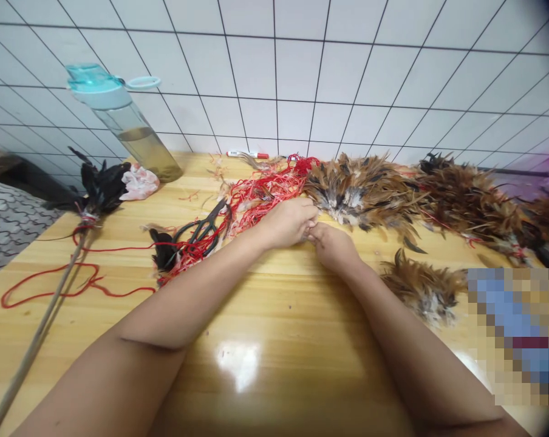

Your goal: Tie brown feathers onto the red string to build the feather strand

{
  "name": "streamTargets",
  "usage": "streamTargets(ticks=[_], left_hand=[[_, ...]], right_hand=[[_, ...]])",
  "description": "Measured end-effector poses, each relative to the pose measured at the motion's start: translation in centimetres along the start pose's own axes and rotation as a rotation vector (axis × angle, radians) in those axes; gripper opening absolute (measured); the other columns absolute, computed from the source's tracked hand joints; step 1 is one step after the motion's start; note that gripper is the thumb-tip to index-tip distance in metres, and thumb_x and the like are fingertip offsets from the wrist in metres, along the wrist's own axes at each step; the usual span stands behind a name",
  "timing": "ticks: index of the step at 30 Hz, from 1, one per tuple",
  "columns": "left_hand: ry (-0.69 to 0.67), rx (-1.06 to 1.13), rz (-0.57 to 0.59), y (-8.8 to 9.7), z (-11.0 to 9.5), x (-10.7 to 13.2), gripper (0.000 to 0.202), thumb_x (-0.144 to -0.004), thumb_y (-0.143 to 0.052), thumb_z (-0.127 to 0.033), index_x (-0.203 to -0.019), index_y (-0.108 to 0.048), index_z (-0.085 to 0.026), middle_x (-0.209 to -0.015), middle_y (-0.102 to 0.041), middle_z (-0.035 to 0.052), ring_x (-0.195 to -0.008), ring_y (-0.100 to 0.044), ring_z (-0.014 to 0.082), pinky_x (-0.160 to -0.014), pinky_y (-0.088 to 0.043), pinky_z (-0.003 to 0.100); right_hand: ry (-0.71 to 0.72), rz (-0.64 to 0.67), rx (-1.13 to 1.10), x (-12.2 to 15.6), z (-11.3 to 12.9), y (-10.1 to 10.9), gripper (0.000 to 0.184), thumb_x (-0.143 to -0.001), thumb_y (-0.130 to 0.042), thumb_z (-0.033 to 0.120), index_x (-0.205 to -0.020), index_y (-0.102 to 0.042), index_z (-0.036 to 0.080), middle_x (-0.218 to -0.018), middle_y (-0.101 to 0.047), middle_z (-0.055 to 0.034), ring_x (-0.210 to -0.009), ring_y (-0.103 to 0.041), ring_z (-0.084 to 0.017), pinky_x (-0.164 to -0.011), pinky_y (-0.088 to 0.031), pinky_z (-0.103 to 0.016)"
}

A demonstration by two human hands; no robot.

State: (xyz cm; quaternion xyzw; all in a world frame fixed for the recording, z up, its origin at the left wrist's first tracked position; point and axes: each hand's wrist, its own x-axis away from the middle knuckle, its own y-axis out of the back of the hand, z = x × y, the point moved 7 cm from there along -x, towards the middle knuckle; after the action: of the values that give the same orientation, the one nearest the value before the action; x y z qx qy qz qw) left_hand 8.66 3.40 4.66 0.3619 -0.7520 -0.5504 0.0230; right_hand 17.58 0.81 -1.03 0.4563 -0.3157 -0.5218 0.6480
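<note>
My left hand [291, 221] and my right hand [333, 244] meet over the middle of the table, fingertips touching. Both are closed in a pinch; whatever lies between the fingers is hidden or too small to name. Just beyond them lies a bundle of brown feathers [370, 188] with pale, fluffy bases. Tangled red string [268, 191] spreads behind and to the left of my left hand. Black-handled scissors [204, 229] lie partly in that string. A smaller clump of brown feathers [422, 285] rests beside my right forearm.
At the left, a stick [51, 315] with black feathers [101, 185] tied at its end trails red string. A bottle [138, 133] of yellowish liquid stands near the tiled wall [297, 67]. A red-and-white marker [247, 155] lies at the wooden table's [265, 315] back edge. More brown feathers [475, 197] lie right.
</note>
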Motion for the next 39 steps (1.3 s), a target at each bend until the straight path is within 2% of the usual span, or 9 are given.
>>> streamTargets(ticks=[3,7,12,15,19,24,30,35,39], left_hand=[[0.1,0.319,0.091,0.3,2.3,0.1,0.01,-0.08,-0.053,-0.017,-0.076,-0.062,-0.015,-0.075,-0.064,0.0022,-0.072,-0.058,0.0127,-0.068,-0.043,0.024],[0.191,0.633,0.077,-0.6,3.9,0.0,0.016,-0.079,-0.059,-0.028,-0.075,-0.061,-0.013,-0.077,-0.066,0.0035,-0.072,-0.059,0.0128,-0.068,-0.046,0.024],[0.286,0.663,-0.082,-1.4,3.6,0.0,0.016,-0.082,-0.056,-0.027,-0.079,-0.061,-0.012,-0.074,-0.065,0.0026,-0.07,-0.057,0.0109,-0.067,-0.044,0.022],[0.221,0.525,-0.162,-0.7,2.8,0.0,0.014,-0.082,-0.058,-0.026,-0.079,-0.065,-0.013,-0.078,-0.063,0.0027,-0.072,-0.055,0.0113,-0.068,-0.043,0.023],[0.017,0.497,-0.26,0.4,1.7,0.2,0.011,-0.081,-0.06,-0.022,-0.076,-0.065,-0.014,-0.091,-0.06,0.0058,-0.085,-0.057,0.0133,-0.076,-0.045,0.025],[-0.067,0.672,-0.269,0.4,1.2,0.4,0.011,-0.08,-0.063,-0.021,-0.072,-0.06,-0.013,-0.097,-0.06,0.0085,-0.089,-0.059,0.0145,-0.079,-0.048,0.027],[0.099,1.14,-0.177,-1.3,1.5,0.4,0.019,-0.081,-0.065,-0.028,-0.076,-0.056,-0.012,-0.1,-0.065,0.0091,-0.075,-0.062,0.0105,-0.069,-0.051,0.025],[0.203,1.233,-0.147,-2.2,1.9,0.4,0.021,-0.084,-0.063,-0.032,-0.088,-0.059,-0.012,-0.078,-0.066,0.0052,-0.065,-0.06,0.0099,-0.06,-0.05,0.023],[0.226,1.268,-0.129,-2.3,1.9,0.5,0.022,-0.083,-0.065,-0.031,-0.09,-0.059,-0.011,-0.077,-0.067,0.0062,-0.063,-0.06,0.01,-0.058,-0.05,0.022]], right_hand=[[0.083,0.074,-0.512,0.0,0.8,-0.5,0.024,-0.088,-0.041,0.028,-0.069,-0.052,0.02,-0.067,-0.054,-0.001,-0.063,-0.05,-0.014,-0.064,-0.038,-0.027],[-0.014,0.074,-1.188,0.1,0.6,-0.2,0.029,-0.086,-0.046,0.043,-0.069,-0.046,0.02,-0.069,-0.05,0.0013,-0.052,-0.038,-0.01,-0.053,-0.031,-0.024],[-0.197,0.019,-1.603,0.0,-0.5,-0.3,0.021,-0.079,-0.06,0.029,-0.069,-0.045,0.02,-0.076,-0.05,0.0018,-0.053,-0.036,-0.007,-0.049,-0.029,-0.021],[-0.294,0.016,-1.772,0.0,-1.1,-0.9,0.021,-0.077,-0.064,0.023,-0.068,-0.045,0.019,-0.078,-0.053,0.0025,-0.056,-0.04,-0.006,-0.048,-0.031,-0.018],[-0.362,0.077,-1.976,0.1,-1.0,-1.7,0.019,-0.074,-0.068,0.016,-0.071,-0.05,0.018,-0.073,-0.054,0.0044,-0.057,-0.043,-0.005,-0.049,-0.033,-0.016],[-0.323,0.173,-2.124,0.2,0.1,-1.8,0.016,-0.079,-0.065,0.013,-0.073,-0.051,0.018,-0.07,-0.054,0.0043,-0.056,-0.045,-0.006,-0.049,-0.036,-0.016],[-0.345,0.137,-2.145,0.3,0.3,-2.1,0.014,-0.082,-0.059,0.011,-0.073,-0.051,0.018,-0.071,-0.054,0.0035,-0.058,-0.047,-0.007,-0.049,-0.037,-0.018],[-0.356,0.136,-2.148,0.3,0.3,-2.4,0.013,-0.084,-0.055,0.009,-0.074,-0.052,0.017,-0.074,-0.056,0.0027,-0.06,-0.049,-0.007,-0.049,-0.037,-0.017],[-0.342,0.155,-2.139,0.3,0.3,-2.3,0.013,-0.084,-0.057,0.011,-0.073,-0.053,0.017,-0.077,-0.057,0.0021,-0.065,-0.053,-0.008,-0.052,-0.039,-0.018]])
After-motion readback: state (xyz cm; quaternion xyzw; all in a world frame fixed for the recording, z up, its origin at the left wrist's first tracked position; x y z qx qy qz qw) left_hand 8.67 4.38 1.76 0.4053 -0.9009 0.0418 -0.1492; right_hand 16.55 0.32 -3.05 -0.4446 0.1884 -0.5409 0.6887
